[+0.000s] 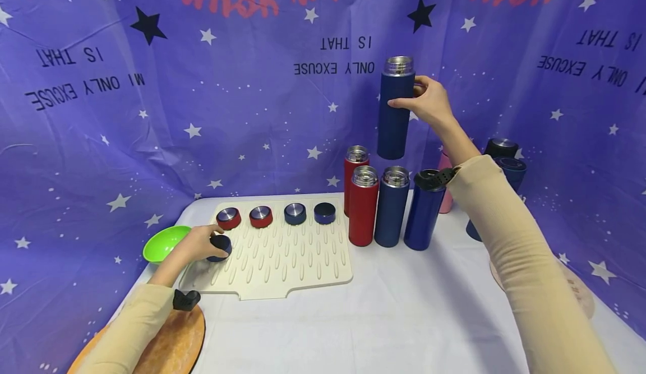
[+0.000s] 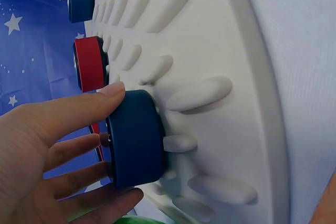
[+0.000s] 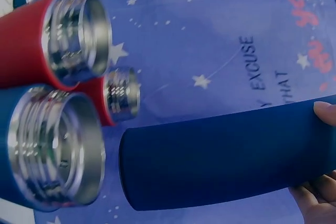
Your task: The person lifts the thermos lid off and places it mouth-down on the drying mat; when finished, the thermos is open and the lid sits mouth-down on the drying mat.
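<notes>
Faced a purple backdrop (image 1: 262, 116) at 12 o'clock, printed with white and black stars and upside-down lettering, above a white tabletop (image 1: 388, 312). Held a dark blue bottle (image 1: 392, 127) upright in mid-air at about 1 o'clock, mouth uncapped and steel-rimmed, with the right hand (image 1: 430, 102) at its 3 o'clock side: thumb across the front, fingers clamped round behind. Pinched a dark blue cap (image 2: 135, 140) at 8 o'clock in the left hand (image 1: 198, 245), near the 9 o'clock end of a white ridged board (image 1: 262, 290), thumb on one edge and fingers curled at the other side. Could not tell full rest on the ridges from mere contact.

Counted four more caps along the board, from its 10 o'clock to its 2 o'clock: two red caps (image 1: 261, 217), a blue cap (image 1: 295, 214) and a black-topped blue cap (image 1: 324, 213). Saw two uncapped red bottles (image 1: 363, 211), an uncapped navy bottle (image 1: 391, 214) and a glossy blue bottle (image 1: 423, 217) standing below the raised bottle, apart from it, between its 7 and 5 o'clock. Noted a pink bottle (image 1: 446, 199) and a black-lidded bottle (image 1: 501, 148) at 3 o'clock, near the right sleeve (image 1: 535, 267). Found a green bowl (image 1: 162, 243) just beside the left hand, at its 9 o'clock.
</notes>
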`<state>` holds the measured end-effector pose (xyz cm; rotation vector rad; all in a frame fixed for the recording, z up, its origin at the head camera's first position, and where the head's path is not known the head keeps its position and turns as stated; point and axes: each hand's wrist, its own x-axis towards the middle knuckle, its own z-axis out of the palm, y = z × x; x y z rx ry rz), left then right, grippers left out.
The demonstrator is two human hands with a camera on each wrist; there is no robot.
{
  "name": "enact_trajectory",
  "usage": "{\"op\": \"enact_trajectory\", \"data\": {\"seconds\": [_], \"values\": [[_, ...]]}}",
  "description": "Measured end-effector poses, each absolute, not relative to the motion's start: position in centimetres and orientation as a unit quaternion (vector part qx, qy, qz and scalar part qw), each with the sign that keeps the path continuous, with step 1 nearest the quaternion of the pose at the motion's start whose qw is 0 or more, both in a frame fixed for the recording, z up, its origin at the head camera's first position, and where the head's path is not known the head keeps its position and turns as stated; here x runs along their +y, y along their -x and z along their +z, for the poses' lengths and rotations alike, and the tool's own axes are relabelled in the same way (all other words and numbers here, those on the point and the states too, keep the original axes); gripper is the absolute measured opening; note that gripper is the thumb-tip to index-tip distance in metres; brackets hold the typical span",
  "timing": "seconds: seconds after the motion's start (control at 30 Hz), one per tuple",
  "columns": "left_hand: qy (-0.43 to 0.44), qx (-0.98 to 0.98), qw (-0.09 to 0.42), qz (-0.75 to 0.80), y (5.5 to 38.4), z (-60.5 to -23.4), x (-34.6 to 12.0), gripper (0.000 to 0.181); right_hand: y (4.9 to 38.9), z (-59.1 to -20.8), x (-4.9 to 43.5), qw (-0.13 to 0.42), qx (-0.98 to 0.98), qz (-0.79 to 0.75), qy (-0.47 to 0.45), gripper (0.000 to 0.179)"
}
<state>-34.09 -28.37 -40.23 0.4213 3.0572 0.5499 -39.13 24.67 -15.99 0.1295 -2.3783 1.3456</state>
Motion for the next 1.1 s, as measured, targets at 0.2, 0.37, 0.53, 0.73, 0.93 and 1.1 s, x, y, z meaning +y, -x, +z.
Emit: {"op": "enact_trajectory", "data": {"seconds": [0.2, 0.37, 0.53, 0.73, 0.93, 1.1], "values": [[-0.134, 0.974, 0.004, 0.182, 34.0, -39.9, -28.3, 0.066, 40.0, -17.0, 25.3, 0.188, -0.871, 0.452, -0.035, 0.090], [-0.134, 0.973, -0.003, 0.189, 33.9, -39.6, -28.4, 0.066, 40.6, -17.9, 25.3, 0.180, -0.890, 0.416, -0.038, 0.095], [-0.148, 0.964, -0.022, 0.218, 33.3, -39.2, -28.5, 0.063, 41.2, -19.1, 25.4, 0.158, -0.905, 0.392, -0.043, 0.099], [-0.149, 0.952, -0.069, 0.259, 32.1, -38.2, -28.2, 0.056, 41.7, -20.3, 25.6, 0.133, -0.927, 0.346, -0.054, 0.104], [-0.145, 0.944, -0.115, 0.273, 30.5, -37.8, -27.1, 0.052, 42.1, -21.1, 25.6, 0.126, -0.946, 0.293, -0.067, 0.095], [-0.160, 0.931, -0.141, 0.296, 29.5, -37.8, -25.9, 0.051, 42.2, -21.7, 25.7, 0.097, -0.947, 0.299, -0.069, 0.096]]}}
